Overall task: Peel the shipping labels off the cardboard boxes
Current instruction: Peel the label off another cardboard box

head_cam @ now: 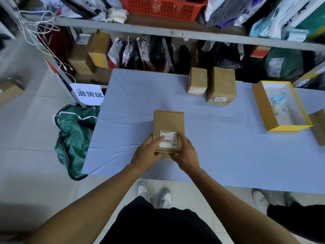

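Note:
A small brown cardboard box (168, 122) lies on the blue-grey table (219, 147), near its front edge. A white shipping label (169, 142) with a barcode is stuck on the box's near end. My left hand (148, 152) grips the box's left side, with the thumb lying across the label's left edge. On the right side my right hand (186, 154) holds the box, fingers touching the label's right edge. Two more brown boxes, one smaller (197, 81) and one taller (222, 85), stand at the back of the table, each with a small sticker.
An open yellow-edged box (263, 106) holding scraps sits at the right, with another brown box (319, 127) at the frame edge. A green sack (73, 134) lies on the floor left of the table. Shelves packed with parcels (149, 53) run behind. Someone's shoe (260, 199) is at lower right.

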The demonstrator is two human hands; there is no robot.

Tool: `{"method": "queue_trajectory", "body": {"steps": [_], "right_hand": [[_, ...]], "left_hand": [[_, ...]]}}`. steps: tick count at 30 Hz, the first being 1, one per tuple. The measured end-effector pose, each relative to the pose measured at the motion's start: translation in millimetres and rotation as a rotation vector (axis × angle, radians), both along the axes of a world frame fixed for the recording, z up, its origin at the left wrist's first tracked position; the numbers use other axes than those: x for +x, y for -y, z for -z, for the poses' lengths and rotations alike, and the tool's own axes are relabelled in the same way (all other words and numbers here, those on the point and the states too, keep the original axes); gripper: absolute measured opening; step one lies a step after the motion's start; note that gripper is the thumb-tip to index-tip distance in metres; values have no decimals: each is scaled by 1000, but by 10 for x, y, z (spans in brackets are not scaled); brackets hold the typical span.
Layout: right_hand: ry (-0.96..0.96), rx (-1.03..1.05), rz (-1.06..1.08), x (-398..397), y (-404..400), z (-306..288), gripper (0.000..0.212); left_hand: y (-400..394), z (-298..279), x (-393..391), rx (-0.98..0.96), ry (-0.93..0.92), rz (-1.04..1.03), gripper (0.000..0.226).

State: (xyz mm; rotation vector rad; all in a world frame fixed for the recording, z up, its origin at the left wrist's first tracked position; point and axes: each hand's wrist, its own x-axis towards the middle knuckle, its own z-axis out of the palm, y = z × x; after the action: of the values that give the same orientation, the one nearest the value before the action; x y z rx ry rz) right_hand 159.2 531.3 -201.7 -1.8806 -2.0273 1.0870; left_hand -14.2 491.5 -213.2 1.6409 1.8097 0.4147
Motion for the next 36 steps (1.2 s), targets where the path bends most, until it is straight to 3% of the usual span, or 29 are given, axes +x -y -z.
{"method": "queue_trajectory", "body": {"steps": [7, 16, 22, 36], "right_hand": [[-47, -20, -27, 157, -63, 40, 81], [-83, 131, 64, 175, -241, 130, 35], [-158, 149, 103, 191, -281, 209, 34], [-96, 105, 174, 123, -431, 146, 24]], "left_hand": [[59, 96, 150, -54, 74, -50, 66], [-6, 256, 434, 60, 119, -194, 58], [-69, 239, 407, 49, 96, -194, 58], [-62, 355, 435, 82, 16, -176, 58]]}}
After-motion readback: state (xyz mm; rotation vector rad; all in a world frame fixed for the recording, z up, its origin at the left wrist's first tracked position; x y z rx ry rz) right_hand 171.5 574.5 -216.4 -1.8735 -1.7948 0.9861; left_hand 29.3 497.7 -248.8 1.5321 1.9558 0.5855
